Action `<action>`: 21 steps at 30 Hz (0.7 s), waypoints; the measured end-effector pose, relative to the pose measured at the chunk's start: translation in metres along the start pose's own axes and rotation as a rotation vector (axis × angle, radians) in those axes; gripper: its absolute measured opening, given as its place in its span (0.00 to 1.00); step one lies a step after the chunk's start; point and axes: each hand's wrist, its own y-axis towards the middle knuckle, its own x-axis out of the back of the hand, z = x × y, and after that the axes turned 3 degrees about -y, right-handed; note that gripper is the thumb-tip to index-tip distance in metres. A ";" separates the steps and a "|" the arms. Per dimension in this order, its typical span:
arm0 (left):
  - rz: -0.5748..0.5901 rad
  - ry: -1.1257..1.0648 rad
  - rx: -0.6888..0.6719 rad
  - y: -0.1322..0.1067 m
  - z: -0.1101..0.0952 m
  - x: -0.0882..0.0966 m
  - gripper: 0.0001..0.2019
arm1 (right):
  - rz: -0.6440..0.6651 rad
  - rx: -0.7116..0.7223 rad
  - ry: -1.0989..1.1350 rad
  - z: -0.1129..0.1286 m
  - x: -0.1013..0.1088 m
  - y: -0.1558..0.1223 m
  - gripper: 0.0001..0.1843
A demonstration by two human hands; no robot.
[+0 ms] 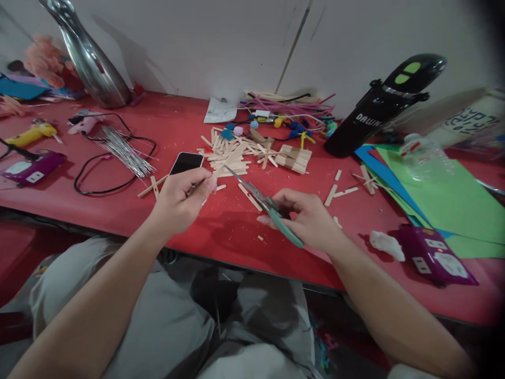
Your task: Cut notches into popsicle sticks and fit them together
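Note:
Between the thumb and fingers of my left hand (183, 197) a wooden craft stick (231, 160) is pinched, pointing up and to the right. My right hand (305, 213) is closed around the green handles of a pair of scissors (272, 206). The scissor blades point left, with their tip close to the stick; whether they touch it I cannot tell. Just behind my hands lies a loose pile of craft sticks (223, 147). A notched craft stick (250, 197) lies below the blades. A phone (187, 162) rests behind my left hand.
On the red table (221, 237) are metal wires (126, 152), a yellow glue gun (33, 135), a steel bottle (90, 63), and a black DAWN bottle (366, 116). Coloured paper (445, 195), a purple power box (437, 255), and a stick panel (294, 158) are to the right.

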 end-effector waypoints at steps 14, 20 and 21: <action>0.036 -0.033 0.016 0.000 0.004 -0.001 0.12 | -0.002 0.029 -0.038 0.001 0.001 0.003 0.19; 0.030 -0.001 -0.011 0.000 0.003 -0.001 0.13 | -0.043 0.062 -0.149 0.000 0.000 0.003 0.13; 0.029 0.004 -0.018 0.000 0.002 -0.002 0.13 | -0.057 0.072 -0.189 -0.001 0.000 0.003 0.13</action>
